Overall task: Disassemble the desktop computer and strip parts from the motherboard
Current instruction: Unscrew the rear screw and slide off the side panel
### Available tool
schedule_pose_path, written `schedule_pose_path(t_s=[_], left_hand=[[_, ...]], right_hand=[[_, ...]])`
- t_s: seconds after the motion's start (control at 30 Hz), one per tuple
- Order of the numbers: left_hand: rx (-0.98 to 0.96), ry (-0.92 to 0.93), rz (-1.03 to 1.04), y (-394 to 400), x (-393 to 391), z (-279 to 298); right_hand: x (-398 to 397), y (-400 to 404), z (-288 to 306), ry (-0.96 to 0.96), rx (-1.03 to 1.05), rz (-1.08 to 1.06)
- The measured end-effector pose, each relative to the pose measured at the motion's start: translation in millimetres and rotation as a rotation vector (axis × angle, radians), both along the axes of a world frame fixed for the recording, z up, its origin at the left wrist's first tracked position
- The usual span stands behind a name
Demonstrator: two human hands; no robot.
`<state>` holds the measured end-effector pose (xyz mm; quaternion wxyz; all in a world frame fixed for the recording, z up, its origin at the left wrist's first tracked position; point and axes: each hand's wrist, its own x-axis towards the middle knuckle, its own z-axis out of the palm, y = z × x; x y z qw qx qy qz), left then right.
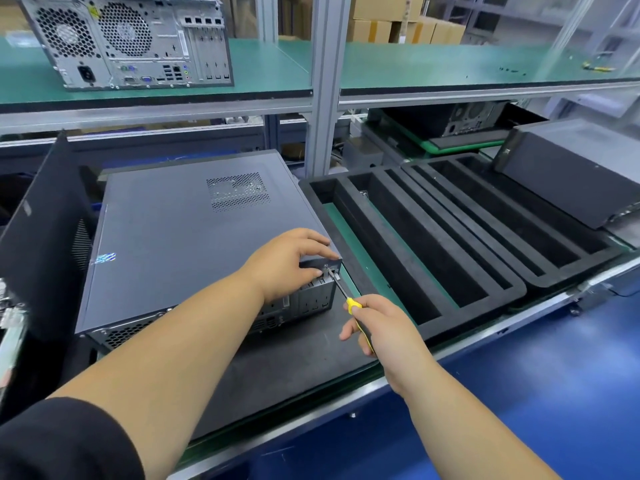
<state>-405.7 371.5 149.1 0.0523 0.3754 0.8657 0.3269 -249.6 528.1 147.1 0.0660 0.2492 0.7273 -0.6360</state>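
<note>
A dark grey desktop computer (180, 237) lies on its side on a black mat, with its rear panel facing me. My left hand (291, 261) grips the near right corner of the case, fingers over the top edge and thumb on the rear panel. My right hand (377, 327) holds a screwdriver (341, 289) with a yellow and black handle. Its tip sits on a screw at the top right of the rear panel, just beside my left thumb.
A black foam tray (446, 237) with long slots lies right of the computer. Another dark case (571, 171) rests at the far right. A black panel (38, 237) leans at the left. A silver tower (128, 39) stands on the green upper shelf.
</note>
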Motion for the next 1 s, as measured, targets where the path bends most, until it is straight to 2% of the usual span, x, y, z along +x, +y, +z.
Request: schedule_pose_path(t_s=[0.2, 0.27, 0.37, 0.43, 0.5, 0.53, 0.63, 0.77, 0.83, 0.87, 0.9, 1.0], left_hand=[[-0.017, 0.008, 0.027, 2, 1, 1], [-0.004, 0.01, 0.029, 2, 2, 1], [0.02, 0.007, 0.04, 3, 1, 1], [0.025, 0.003, 0.043, 3, 2, 1], [0.028, 0.001, 0.047, 4, 2, 1], [0.028, 0.001, 0.05, 4, 2, 1], [0.015, -0.002, 0.063, 4, 3, 1], [0.004, -0.001, 0.063, 4, 5, 3], [0.001, -0.002, 0.066, 5, 5, 3], [-0.002, -0.002, 0.069, 5, 5, 3], [-0.004, -0.003, 0.07, 5, 5, 3], [-0.001, 0.001, 0.064, 5, 5, 3]], right_hand=[[-5, -2, 4, -0.029, -0.087, -0.053], [-6, -4, 6, -0.098, -0.276, -0.118], [-5, -4, 12, -0.186, -0.7, -0.169], [-5, -4, 13, -0.209, -0.82, -0.173], [-6, -4, 13, -0.207, -0.769, -0.167], [-8, -5, 13, -0.207, -0.677, -0.163], [-13, -10, 15, -0.202, -0.237, -0.122], [-10, -13, 10, -0.044, 0.425, 0.044], [-8, -12, 4, 0.017, 0.616, 0.104], [-10, -12, 3, 0.008, 0.595, 0.097], [-13, -12, 5, -0.027, 0.481, 0.05], [-15, -10, 13, -0.226, -0.148, -0.115]])
